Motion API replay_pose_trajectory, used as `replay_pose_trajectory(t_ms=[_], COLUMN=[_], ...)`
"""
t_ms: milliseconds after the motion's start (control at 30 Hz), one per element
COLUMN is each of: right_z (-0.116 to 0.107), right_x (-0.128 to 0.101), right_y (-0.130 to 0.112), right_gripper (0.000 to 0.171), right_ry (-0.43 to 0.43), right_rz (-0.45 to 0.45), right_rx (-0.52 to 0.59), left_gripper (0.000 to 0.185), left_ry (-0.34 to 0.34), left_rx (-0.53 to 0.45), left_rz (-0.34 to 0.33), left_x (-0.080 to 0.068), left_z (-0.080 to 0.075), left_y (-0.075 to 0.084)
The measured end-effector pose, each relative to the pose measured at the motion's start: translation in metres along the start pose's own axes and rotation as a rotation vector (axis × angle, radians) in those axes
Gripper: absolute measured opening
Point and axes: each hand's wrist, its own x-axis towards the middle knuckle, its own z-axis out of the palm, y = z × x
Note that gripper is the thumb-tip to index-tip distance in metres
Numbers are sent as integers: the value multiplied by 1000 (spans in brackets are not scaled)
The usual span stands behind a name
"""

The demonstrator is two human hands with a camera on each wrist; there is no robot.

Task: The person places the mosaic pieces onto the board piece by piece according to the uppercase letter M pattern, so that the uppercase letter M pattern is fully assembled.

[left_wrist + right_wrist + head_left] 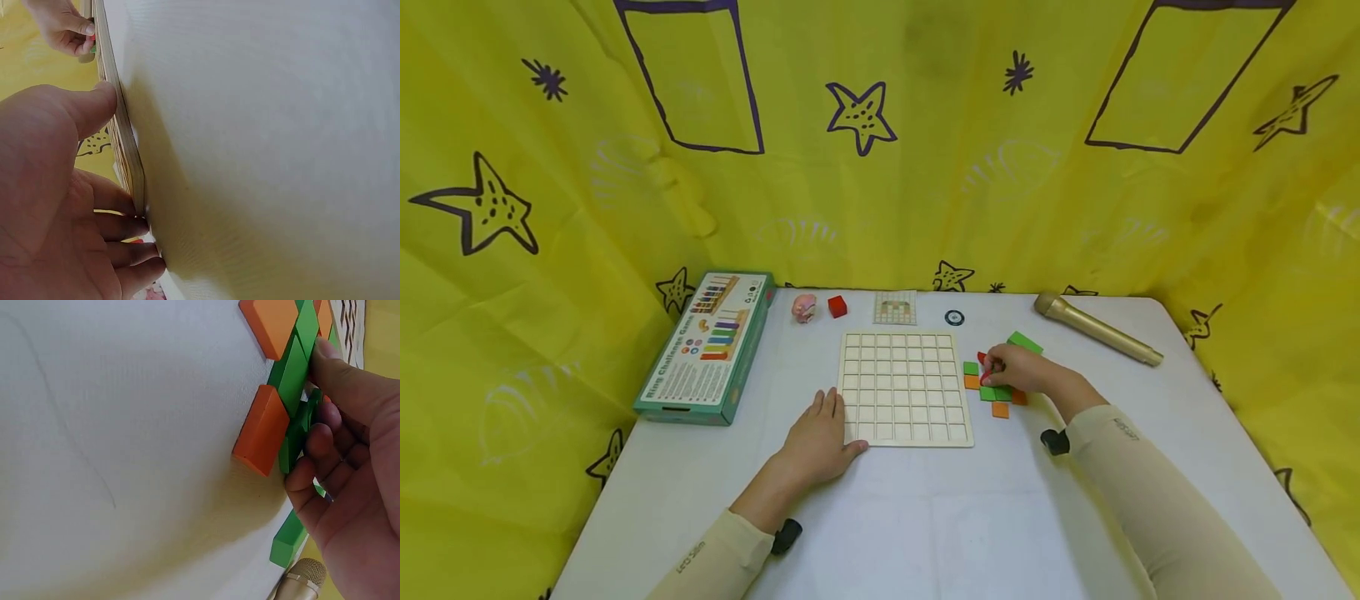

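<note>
A pale board with a grid of square recesses (906, 387) lies flat on the white table. My left hand (818, 437) rests at its left edge, fingers extended and thumb by the near corner; in the left wrist view the fingertips touch the board's side. To the right of the board, my right hand (1018, 368) pinches a small red piece (987, 379) between thumb and fingers, just over a cluster of tiles. Green tiles (987, 394) and orange tiles (1001, 410) lie there, partly covered by that hand. Another red piece (982, 357) shows beside the fingers.
Behind the board stand a pattern card (895, 307), a red cube (837, 307), a pinkish ball-like object (804, 308) and a dark round disc (954, 317). A game box (707, 346) lies at left, a gold microphone (1097, 327) at back right. Yellow curtain (880, 208) surrounds the table.
</note>
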Motion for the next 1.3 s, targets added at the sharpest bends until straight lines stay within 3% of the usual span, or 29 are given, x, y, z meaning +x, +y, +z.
replay_pose_trajectory(t_ms=[233, 467, 767, 1033, 1300], right_z=[9, 2, -6, 3, 13], right_x=[-6, -3, 24, 47, 63], right_y=[2, -3, -38, -70, -90], right_gripper=[16, 8, 10, 12, 11], right_ry=[76, 120, 148, 132, 122], right_rz=[-40, 23, -4, -2, -54], right_rx=[44, 169, 208, 340, 345], left_gripper=[90, 89, 89, 89, 89], left_ry=[-7, -16, -14, -4, -2], left_rx=[-24, -17, -3, 4, -1], left_rz=[-7, -7, -4, 3, -1], left_x=[-6, -7, -3, -2, -1], left_z=[1, 0, 1, 0, -1], left_y=[1, 2, 0, 1, 1])
